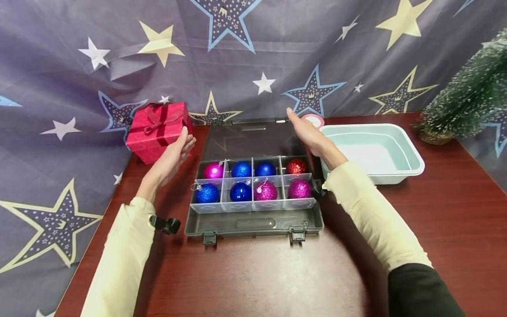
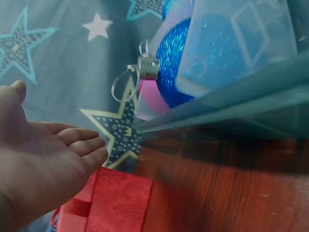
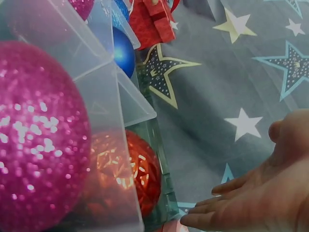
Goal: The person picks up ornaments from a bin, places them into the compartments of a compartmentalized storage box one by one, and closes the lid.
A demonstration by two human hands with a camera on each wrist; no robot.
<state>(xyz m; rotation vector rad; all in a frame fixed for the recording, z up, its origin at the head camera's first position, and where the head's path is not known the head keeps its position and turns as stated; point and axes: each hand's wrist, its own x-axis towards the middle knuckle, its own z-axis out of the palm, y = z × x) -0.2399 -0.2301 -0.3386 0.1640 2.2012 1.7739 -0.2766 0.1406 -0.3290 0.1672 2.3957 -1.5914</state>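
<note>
In the head view a dark, see-through plastic case (image 1: 253, 225) lies with its lid (image 1: 253, 138) tilted back. Inside, a clear divided tray (image 1: 237, 206) carries several glittery balls, among them a blue ball (image 1: 207, 193), a magenta ball (image 1: 299, 189) and a red ball (image 1: 296, 166). To the left of the case hovers my left hand (image 1: 170, 156), fingers straight and nothing held, overlapping the red gift box (image 1: 152, 132). My right hand (image 1: 313, 136) is held up at the lid's right side, fingers extended, holding nothing. Both palms face inward in the wrist views.
A pale blue plastic basin (image 1: 372, 154) stands to the right of the case, partly behind my right forearm. Past it is a small frosted Christmas tree (image 1: 467, 97). A pink and white round object (image 1: 313, 120) sits behind my right hand. A star-patterned cloth (image 1: 253, 61) hangs behind the table.
</note>
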